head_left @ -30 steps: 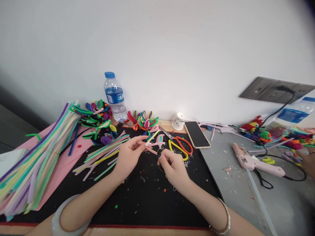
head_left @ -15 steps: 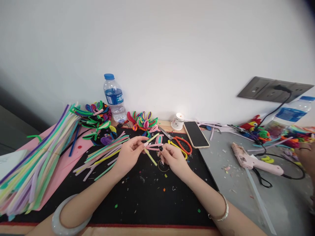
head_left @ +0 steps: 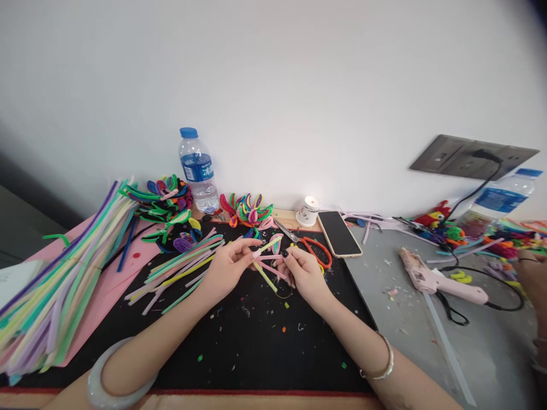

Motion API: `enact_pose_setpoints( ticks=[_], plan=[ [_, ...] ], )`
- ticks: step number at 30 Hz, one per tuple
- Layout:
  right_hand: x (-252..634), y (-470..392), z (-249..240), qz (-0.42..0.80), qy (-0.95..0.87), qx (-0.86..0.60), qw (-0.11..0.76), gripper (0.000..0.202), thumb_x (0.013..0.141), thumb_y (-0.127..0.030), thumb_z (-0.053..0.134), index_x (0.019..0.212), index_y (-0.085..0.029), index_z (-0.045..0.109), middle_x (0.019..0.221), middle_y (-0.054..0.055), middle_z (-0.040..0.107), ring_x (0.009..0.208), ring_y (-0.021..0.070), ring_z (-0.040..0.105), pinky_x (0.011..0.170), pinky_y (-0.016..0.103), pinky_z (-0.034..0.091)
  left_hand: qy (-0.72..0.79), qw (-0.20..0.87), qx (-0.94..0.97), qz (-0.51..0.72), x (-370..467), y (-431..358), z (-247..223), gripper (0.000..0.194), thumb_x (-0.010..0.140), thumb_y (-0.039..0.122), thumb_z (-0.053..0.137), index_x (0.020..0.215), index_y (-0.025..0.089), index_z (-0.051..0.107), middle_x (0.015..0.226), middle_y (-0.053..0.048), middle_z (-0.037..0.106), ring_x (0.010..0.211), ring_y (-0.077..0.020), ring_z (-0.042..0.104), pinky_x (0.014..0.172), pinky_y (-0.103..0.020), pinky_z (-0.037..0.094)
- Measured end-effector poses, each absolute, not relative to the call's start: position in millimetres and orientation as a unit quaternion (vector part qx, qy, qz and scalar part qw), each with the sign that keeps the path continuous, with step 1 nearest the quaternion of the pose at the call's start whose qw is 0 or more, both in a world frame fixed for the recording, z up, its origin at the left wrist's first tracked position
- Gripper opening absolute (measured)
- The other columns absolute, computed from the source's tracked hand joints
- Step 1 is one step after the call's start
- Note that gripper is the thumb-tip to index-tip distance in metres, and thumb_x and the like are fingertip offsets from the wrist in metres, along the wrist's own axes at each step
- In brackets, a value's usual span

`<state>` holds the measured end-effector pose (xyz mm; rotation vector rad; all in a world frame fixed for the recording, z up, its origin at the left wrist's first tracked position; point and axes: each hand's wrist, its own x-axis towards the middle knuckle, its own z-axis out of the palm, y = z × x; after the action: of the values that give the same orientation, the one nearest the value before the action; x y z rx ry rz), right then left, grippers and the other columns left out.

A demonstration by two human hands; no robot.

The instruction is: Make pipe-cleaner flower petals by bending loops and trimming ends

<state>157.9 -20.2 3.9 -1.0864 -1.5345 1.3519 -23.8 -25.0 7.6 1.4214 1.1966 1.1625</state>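
My left hand (head_left: 233, 265) pinches a yellow pipe cleaner (head_left: 266, 278) and pink pipe cleaners (head_left: 273, 270) where they cross. The yellow one sticks out above and below the fingertips. My right hand (head_left: 304, 273) closes on the right ends of the pink pieces, its thumb and forefinger pressed together. Both hands hover over a black mat (head_left: 256, 353). Just behind the right hand lie scissors (head_left: 318, 252) with orange-red handles, partly hidden. To the left of my left hand rests a loose pile of pastel pipe cleaners (head_left: 175, 273).
A thick bundle of pipe cleaners (head_left: 81, 273) lies at left. Behind stand a water bottle (head_left: 199, 171), a paper cup (head_left: 308, 212) and a finished colourful bunch (head_left: 248, 209). At right are a phone (head_left: 339, 234), a pink glue gun (head_left: 444, 282) and another person's hand (head_left: 530, 279).
The pink pieces now spread apart between my hands, one slanting lower toward the right hand. The yellow piece has shifted slightly right and down.
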Motion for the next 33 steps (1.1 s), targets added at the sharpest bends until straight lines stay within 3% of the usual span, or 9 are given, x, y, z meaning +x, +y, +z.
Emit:
enact_pose_setpoints(
  ticks=[6, 11, 20, 33],
  plan=[
    [158.5, -18.2, 4.1, 0.468, -0.608, -0.465, 0.442, 0.018, 0.081, -0.033, 0.051, 0.072, -0.018, 0.048, 0.056, -0.003, 0.054, 0.041, 0.0067, 0.042, 0.040, 0.019, 0.031, 0.486, 0.460, 0.576, 0.469, -23.9, -24.3, 7.1, 0.026, 0.077, 0.028, 0.057, 0.099, 0.016, 0.062, 0.057, 0.004, 0.052, 0.058, -0.0131, 0.057, 0.065, -0.025, 0.045],
    [160.5, -18.0, 1.8, 0.428, -0.638, -0.469, 0.435, 0.020, 0.084, -0.033, 0.047, 0.069, -0.019, 0.046, 0.058, -0.003, 0.052, 0.044, 0.0077, 0.044, 0.043, 0.020, 0.034, 0.497, 0.470, 0.553, 0.476, -23.7, -24.7, 9.0, 0.027, 0.075, 0.030, 0.058, 0.097, 0.015, 0.063, 0.056, 0.004, 0.051, 0.057, -0.0131, 0.056, 0.063, -0.025, 0.046],
    [160.3, -17.9, 0.7, 0.455, -0.626, -0.462, 0.433, 0.024, 0.086, -0.040, 0.044, 0.072, -0.020, 0.045, 0.060, -0.004, 0.052, 0.041, 0.0068, 0.040, 0.041, 0.020, 0.029, 0.496, 0.470, 0.548, 0.482, -23.0, -24.6, 9.0, 0.028, 0.074, 0.030, 0.059, 0.097, 0.016, 0.064, 0.056, 0.004, 0.052, 0.057, -0.0135, 0.056, 0.062, -0.025, 0.047],
    [160.3, -17.7, -4.5, 0.391, -0.671, -0.474, 0.416, 0.016, 0.085, -0.032, 0.043, 0.076, -0.020, 0.046, 0.061, -0.003, 0.050, 0.048, 0.0089, 0.044, 0.047, 0.020, 0.035, 0.501, 0.458, 0.577, 0.454, -24.9, -24.1, 4.2, 0.031, 0.075, 0.030, 0.057, 0.101, 0.015, 0.061, 0.057, 0.003, 0.054, 0.059, -0.0150, 0.059, 0.065, -0.027, 0.047]
  ],
)
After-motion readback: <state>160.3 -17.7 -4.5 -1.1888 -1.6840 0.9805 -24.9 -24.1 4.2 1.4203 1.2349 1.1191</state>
